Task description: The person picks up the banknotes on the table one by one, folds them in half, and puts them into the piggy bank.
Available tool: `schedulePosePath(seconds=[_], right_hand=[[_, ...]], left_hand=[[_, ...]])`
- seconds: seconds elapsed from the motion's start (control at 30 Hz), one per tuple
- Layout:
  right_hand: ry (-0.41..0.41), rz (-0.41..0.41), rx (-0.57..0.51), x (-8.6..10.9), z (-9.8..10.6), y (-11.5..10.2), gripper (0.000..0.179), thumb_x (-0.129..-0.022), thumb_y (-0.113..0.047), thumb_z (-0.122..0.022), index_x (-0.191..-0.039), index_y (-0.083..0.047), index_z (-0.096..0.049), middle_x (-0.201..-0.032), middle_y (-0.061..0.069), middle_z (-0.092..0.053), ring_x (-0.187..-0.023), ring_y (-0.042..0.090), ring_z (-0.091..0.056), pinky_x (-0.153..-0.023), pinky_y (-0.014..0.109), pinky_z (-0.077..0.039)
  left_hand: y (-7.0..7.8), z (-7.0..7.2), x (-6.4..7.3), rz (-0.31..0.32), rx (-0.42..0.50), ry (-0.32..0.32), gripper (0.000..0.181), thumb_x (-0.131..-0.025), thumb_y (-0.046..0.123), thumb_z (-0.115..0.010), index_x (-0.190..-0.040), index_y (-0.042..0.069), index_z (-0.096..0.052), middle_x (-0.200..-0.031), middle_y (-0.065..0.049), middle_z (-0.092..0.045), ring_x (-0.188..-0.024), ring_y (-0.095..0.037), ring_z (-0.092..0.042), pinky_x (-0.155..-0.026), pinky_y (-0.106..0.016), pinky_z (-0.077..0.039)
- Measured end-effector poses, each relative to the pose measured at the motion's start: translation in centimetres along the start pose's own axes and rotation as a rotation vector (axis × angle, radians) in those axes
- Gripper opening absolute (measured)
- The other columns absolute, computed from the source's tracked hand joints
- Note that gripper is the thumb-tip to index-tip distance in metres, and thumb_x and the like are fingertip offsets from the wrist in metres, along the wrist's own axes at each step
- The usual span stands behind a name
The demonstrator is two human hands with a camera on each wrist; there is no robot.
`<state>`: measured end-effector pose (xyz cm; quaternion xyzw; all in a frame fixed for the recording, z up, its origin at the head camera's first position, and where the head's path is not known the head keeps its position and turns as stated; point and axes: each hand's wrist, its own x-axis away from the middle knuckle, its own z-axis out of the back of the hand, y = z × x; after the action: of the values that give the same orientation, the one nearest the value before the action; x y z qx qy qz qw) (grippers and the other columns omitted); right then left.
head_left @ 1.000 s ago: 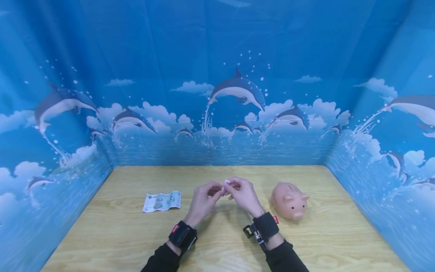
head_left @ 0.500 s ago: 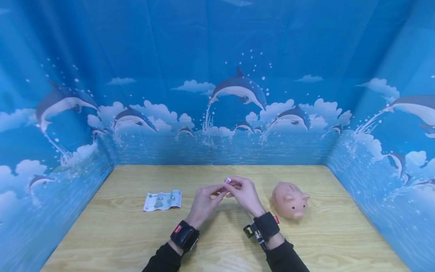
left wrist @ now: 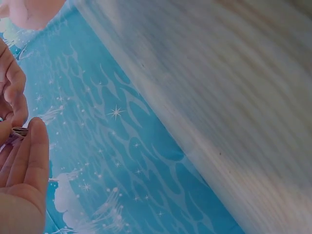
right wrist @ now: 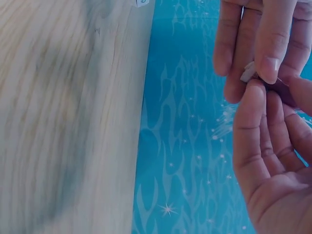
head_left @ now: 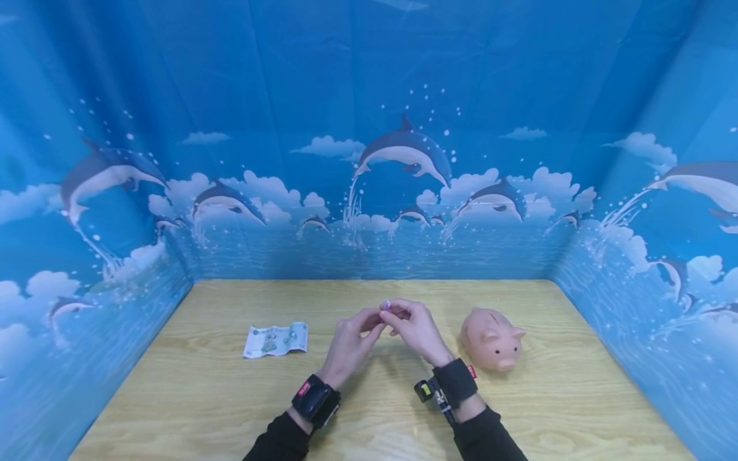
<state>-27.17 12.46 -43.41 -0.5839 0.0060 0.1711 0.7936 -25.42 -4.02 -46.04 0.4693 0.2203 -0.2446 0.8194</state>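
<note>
Between the fingertips of both hands is a small, tightly folded pink-purple banknote. My left hand pinches it from the left, while my right hand grips it from the other side, thumb against curled fingers. In the left wrist view the stacked layers of the folded banknote show at its end. The right wrist view shows its purple side, with the fingers covering most of it. A greenish banknote lies spread on the table, left of the hands. To their right stands a pink piggy bank, slot on top.
The hands are above a light wood-grain table. A blue dolphin-print curtain encloses its back and sides. Black bands with small cameras sit on both wrists.
The left fingers shift along the folded banknote, and less of it shows above the fingertips than half a second ago. The greenish banknote and piggy bank stay in place.
</note>
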Motion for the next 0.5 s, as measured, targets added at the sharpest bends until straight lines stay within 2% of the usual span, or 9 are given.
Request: schedulePosePath(seconds=[0.23,0.33,0.5], right_hand=[[-0.009,0.01,0.047,0.3,0.7,0.1,0.022,-0.094,-0.014,-0.066,-0.114,-0.005,-0.07,-0.101,0.014,-0.071,-0.083,0.014,-0.064,-0.063,0.032,-0.06],[-0.019,0.018,0.069,0.4,1.1,0.0,0.021,-0.095,-0.015,-0.065,-0.113,-0.006,-0.07,-0.099,0.012,-0.07,-0.083,0.015,-0.063,-0.06,0.036,-0.059],[-0.023,0.034,0.079,0.9,1.8,-0.4,0.021,-0.094,-0.017,-0.066,-0.113,-0.007,-0.07,-0.096,0.011,-0.071,-0.084,0.018,-0.063,-0.058,0.041,-0.058]], left_hand=[[0.3,-0.6,-0.1,0.006,0.009,-0.024,0.029,-0.089,0.007,-0.07,-0.117,0.01,-0.065,-0.114,-0.009,-0.072,-0.096,-0.015,-0.072,-0.083,-0.02,-0.057],[0.4,-0.8,-0.2,-0.004,0.0,-0.022,0.03,-0.088,0.009,-0.071,-0.117,0.011,-0.065,-0.113,-0.008,-0.073,-0.096,-0.014,-0.072,-0.083,-0.019,-0.057],[0.8,-1.0,-0.4,-0.036,0.05,-0.022,0.03,-0.088,0.008,-0.072,-0.117,0.011,-0.066,-0.113,-0.008,-0.073,-0.095,-0.014,-0.073,-0.083,-0.02,-0.057]])
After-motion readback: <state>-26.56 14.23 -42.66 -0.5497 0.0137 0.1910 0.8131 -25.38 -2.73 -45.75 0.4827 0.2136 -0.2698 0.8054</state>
